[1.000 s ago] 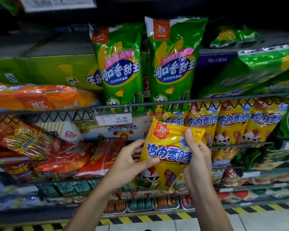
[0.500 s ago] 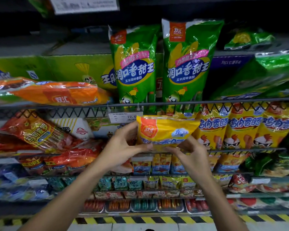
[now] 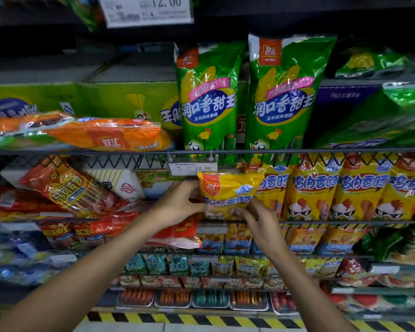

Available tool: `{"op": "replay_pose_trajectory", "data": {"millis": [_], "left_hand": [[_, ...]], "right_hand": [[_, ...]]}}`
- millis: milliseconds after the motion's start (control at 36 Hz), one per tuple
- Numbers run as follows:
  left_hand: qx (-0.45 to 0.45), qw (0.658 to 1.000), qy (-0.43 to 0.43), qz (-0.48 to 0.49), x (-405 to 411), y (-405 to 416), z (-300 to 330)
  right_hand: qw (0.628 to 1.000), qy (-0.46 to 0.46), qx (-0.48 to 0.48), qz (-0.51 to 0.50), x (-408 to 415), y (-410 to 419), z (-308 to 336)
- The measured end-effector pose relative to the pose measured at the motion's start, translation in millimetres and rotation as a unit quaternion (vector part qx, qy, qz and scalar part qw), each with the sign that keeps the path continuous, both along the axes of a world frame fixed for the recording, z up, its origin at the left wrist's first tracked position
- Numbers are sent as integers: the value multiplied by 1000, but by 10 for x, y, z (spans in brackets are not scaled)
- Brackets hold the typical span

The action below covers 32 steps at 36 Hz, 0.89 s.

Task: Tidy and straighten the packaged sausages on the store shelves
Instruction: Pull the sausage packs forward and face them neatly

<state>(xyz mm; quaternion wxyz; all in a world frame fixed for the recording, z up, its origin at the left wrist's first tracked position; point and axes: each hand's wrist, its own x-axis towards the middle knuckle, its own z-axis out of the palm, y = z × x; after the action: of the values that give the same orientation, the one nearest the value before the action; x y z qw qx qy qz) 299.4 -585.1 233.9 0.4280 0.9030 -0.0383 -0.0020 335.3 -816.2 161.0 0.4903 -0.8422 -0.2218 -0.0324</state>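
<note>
Green glossy plastic corn-sausage packs are standing upright on the upper wire shelf, the largest items in view. Beneath them, a row of yellow plastic chicken-sausage packs is standing along the middle shelf. I am holding one yellow plastic chicken-sausage pack at the left end of that row, just below the white price tag and touching its neighbour. My left hand is gripping the pack's left edge, thumb across the front. My right hand is pinching its lower right corner with curled fingers.
</note>
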Motion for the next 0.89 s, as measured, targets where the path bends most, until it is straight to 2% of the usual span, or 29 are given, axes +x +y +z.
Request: {"op": "replay_pose_trajectory", "data": {"millis": [111,194,306,417,556,639,806,889], "left_hand": [[31,999,36,-25,107,39,-73],[2,998,63,-29,143,97,-93],[5,997,56,-53,195,109,-97],[4,997,62,-39,269,125,-140],[22,997,65,39,379,114,-190],[26,995,52,75,416,137,-230],[57,988,146,-7,497,187,-283],[81,985,155,-18,529,206,-266]], "right_hand": [[998,-15,-59,8,73,30,-80],[995,-48,-85,-29,13,80,-159],[986,-107,-7,-128,-212,160,-182],[980,-162,16,-113,-346,214,-190],[988,-127,-64,-54,-272,222,-389],[990,-104,-78,-57,-231,231,-423],[989,-54,-106,-83,-308,313,-285],[991,-41,-98,-82,-337,396,-245]]}}
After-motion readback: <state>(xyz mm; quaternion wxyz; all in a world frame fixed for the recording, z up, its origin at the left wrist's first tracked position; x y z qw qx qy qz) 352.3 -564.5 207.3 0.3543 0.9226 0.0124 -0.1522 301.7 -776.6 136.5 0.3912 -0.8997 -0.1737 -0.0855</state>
